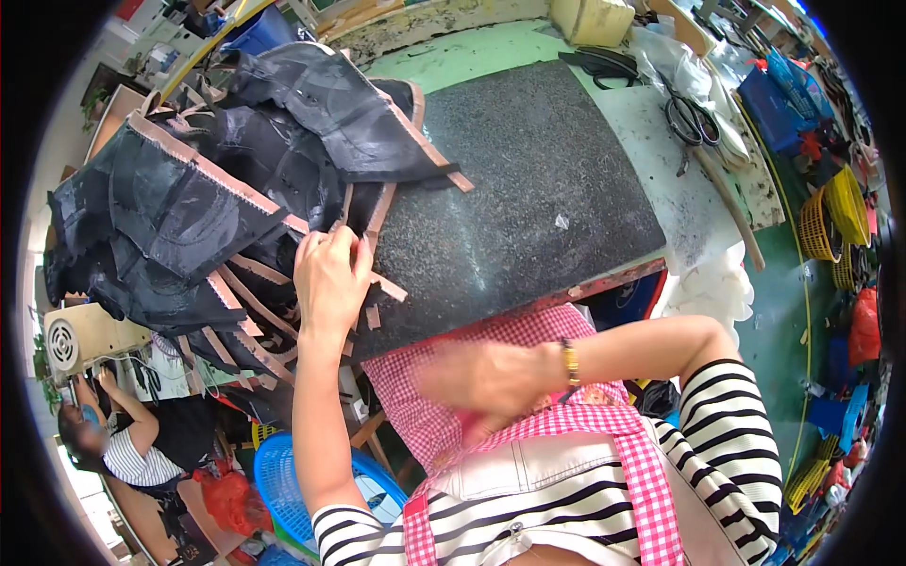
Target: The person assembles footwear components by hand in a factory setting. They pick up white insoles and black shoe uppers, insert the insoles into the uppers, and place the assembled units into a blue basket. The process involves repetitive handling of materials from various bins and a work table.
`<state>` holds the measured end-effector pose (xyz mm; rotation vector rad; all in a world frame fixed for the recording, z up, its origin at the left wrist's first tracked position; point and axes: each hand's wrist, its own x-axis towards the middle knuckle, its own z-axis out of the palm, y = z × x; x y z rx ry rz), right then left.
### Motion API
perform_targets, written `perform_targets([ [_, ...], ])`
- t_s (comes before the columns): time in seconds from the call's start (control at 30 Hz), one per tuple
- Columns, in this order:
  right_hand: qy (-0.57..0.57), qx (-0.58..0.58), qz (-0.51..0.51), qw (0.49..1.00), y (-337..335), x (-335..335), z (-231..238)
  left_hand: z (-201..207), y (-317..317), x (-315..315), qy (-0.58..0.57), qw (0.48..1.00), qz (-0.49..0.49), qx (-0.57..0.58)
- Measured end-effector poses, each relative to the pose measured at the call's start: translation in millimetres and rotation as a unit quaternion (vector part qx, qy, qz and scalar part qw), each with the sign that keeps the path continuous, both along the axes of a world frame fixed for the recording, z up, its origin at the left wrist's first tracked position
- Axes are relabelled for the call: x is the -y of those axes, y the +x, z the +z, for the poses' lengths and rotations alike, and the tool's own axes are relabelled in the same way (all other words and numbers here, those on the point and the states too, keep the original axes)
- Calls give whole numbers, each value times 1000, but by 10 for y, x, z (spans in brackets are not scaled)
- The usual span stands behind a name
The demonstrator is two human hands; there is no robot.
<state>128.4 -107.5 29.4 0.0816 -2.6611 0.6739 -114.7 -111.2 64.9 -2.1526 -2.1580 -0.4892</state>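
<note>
A heap of black, leather-like cut pieces with pale pink zigzag-edged borders [160, 217] covers the left part of the worktable. My left hand [332, 278] is at the heap's near right side, its fingers bent and closed on the edge of one black piece; the fingertips are partly hidden. One more black piece [349, 108] lies on top, its pink border reaching over the dark speckled work board [528, 170]. My right hand [491, 377], smeared by motion, is in front of my pink checked apron [406, 377], near the board's front edge. Whether it holds anything does not show.
Black-handled scissors [694, 123] and another dark tool [604, 64] lie at the far right of the table, beside a plastic bag [670, 57]. A blue basket [283, 481] stands below the table at left. Another person [137, 439] works at far left.
</note>
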Motion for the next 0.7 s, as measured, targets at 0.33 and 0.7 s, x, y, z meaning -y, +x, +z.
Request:
perform_targets([
  [0.33, -133, 114, -430, 886, -37, -238, -788, 166, 974, -710, 53, 986, -129, 95],
  [0.7, -972, -154, 17, 175, 1280, 967, -969, -770, 2373, 297, -240, 832, -474, 161],
])
